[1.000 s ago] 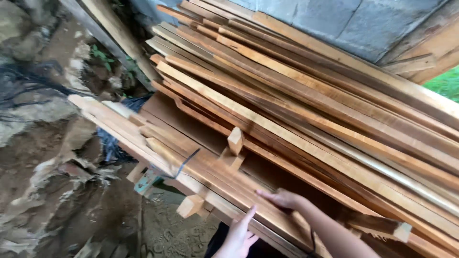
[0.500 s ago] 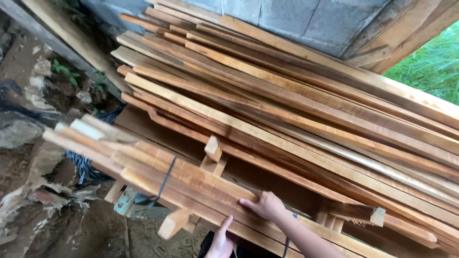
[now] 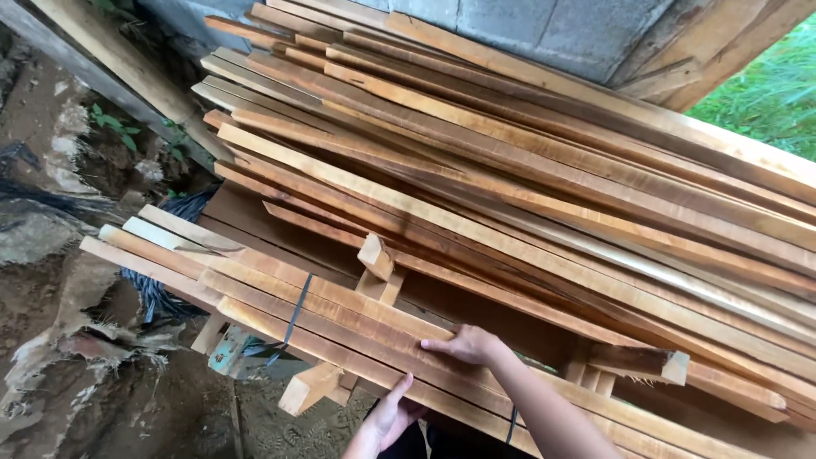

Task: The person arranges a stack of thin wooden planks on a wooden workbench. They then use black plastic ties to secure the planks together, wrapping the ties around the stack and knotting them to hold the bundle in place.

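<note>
A bundle of long wooden planks (image 3: pixel 280 285), bound by a dark strap (image 3: pixel 293 316), lies across the front of a big stack of lumber (image 3: pixel 510 170). My right hand (image 3: pixel 466 345) lies flat on top of the bundle's planks, fingers spread to the left. Lower down, my left hand (image 3: pixel 387 418) is under the bundle's near edge, open with fingers apart, close to the lowest plank. A short wooden block (image 3: pixel 376 257) sticks up behind the bundle.
Short wooden supports (image 3: pixel 308 388) jut out beneath the bundle. A grey block wall (image 3: pixel 544 30) stands behind the stack, and grass (image 3: pixel 765 93) shows at the upper right. Dirt, rocks and torn sacking (image 3: pixel 59 357) cover the ground at left.
The view has shifted, so the stack sits lower and further left in view. My right hand stays on the bundle; my left hand has come up nearer its lower edge.
</note>
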